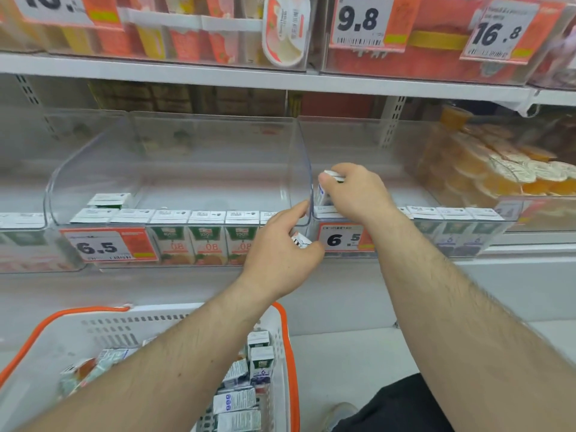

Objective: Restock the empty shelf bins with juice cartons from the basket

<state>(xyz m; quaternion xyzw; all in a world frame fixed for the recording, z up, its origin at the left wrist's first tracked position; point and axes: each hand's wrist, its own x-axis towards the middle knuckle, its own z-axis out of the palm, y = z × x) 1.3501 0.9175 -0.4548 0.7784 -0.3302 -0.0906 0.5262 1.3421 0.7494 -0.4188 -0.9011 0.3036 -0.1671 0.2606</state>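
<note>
The basket [62,335] sits low left, cartons inside. My left hand [280,254] pinches a juice carton [300,240] at the middle bin [174,169] front. My right hand [355,194] grips another carton [324,190] inside the right bin [358,145].

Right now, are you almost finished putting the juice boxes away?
Not yet. A front row of cartons already stands in the middle bin, with bare space behind it. The right hand is setting a carton into the next bin, the left hand holds another, and the basket still holds plenty.
</note>
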